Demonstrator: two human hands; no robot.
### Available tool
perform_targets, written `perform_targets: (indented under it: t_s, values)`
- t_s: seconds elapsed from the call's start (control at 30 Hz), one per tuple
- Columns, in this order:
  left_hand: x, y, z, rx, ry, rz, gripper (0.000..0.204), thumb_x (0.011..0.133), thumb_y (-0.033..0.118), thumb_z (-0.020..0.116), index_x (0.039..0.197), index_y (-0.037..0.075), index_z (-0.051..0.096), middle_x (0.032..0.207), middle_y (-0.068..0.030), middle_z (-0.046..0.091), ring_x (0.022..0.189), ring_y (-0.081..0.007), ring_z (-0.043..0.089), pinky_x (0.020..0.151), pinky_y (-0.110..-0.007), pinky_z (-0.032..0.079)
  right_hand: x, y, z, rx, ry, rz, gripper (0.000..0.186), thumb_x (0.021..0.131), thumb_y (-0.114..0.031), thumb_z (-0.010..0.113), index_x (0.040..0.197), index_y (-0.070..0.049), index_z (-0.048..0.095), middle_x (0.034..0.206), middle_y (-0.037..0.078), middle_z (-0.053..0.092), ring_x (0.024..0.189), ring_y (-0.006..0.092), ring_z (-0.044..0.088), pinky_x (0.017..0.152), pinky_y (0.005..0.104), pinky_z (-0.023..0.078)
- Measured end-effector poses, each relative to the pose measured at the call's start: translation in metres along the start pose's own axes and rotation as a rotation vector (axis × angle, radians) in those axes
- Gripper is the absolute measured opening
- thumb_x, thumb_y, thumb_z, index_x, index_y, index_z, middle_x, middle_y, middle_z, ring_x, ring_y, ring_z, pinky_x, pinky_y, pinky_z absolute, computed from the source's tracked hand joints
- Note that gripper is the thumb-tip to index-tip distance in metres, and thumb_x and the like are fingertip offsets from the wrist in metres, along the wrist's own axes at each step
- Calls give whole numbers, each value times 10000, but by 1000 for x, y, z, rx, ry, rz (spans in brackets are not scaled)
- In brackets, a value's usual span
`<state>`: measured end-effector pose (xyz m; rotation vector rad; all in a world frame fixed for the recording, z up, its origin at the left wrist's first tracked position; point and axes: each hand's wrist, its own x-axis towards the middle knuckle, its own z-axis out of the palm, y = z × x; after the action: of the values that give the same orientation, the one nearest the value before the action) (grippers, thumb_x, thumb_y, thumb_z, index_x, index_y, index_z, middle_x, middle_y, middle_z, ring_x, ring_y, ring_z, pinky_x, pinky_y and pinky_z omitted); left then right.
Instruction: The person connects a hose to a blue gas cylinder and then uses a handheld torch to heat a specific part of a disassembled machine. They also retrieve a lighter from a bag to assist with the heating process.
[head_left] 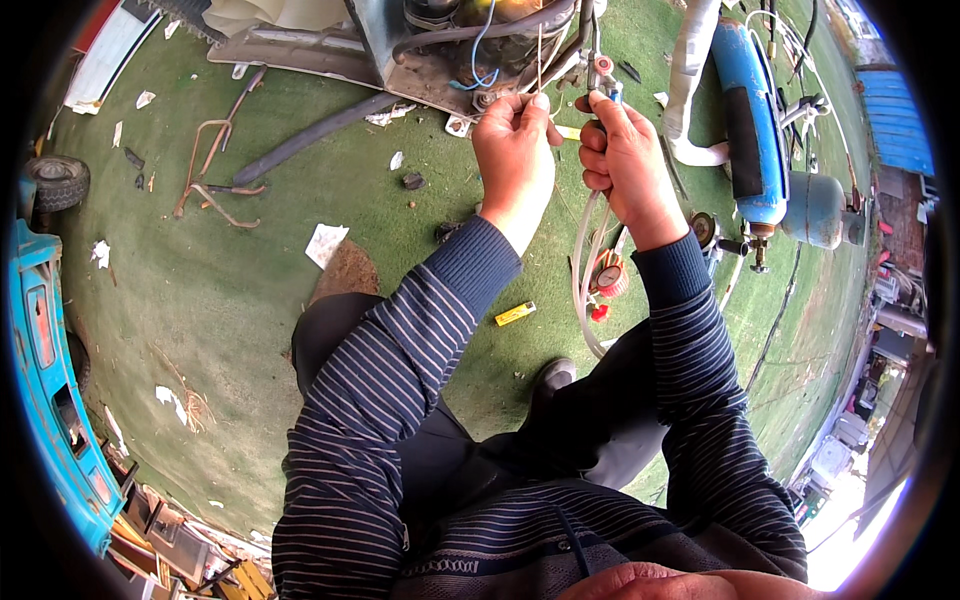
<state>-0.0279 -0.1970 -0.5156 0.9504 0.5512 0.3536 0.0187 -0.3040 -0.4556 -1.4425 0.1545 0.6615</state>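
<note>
Thin and straight, a brazing rod stands upright in the pinched thumb and fingers of my left hand. My right hand is closed round the handle of what looks like a brazing torch. Red and blue knobs show just above that fist, and clear hoses hang below it. Both hands are side by side at the near edge of an opened metal unit with dark pipes and a blue wire. The torch tip is lost among the pipes, and no flame can be made out.
A blue gas cylinder and a smaller grey-blue one lie at the right. Below my right hand sits a red gauge, with a yellow box nearby. Bent copper pipes and a dark foam-covered tube lie left.
</note>
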Motion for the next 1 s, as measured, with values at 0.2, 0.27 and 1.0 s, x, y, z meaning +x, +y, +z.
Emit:
perform_targets:
  t_s: [0.2, 0.27, 1.0]
  values:
    - [1, 5, 1, -13, 10, -18, 141, 1042, 191, 604, 1000, 57, 612, 707, 6, 590, 484, -32, 422, 407, -214, 300, 0, 1, -1, 14, 0, 3, 251, 1049, -313, 562, 1104, -69, 577, 664, -78, 366, 495, 30, 321, 422, 216, 219]
    - [1, 6, 1, -13, 10, -22, 146, 1044, 196, 601, 999, 57, 611, 704, 6, 590, 476, -31, 418, 400, -214, 297, 0, 1, -1, 15, 0, 1, 250, 1049, -311, 562, 1107, -68, 577, 665, -77, 368, 496, 30, 324, 422, 216, 221]
    - [1, 6, 0, 20, 9, 4, 161, 1042, 216, 612, 1005, 61, 626, 709, 7, 602, 500, -33, 426, 425, -215, 322, 0, -1, -1, 1, -2, -11, 263, 1046, -317, 558, 1092, -58, 558, 671, -75, 396, 494, 30, 337, 428, 227, 243]
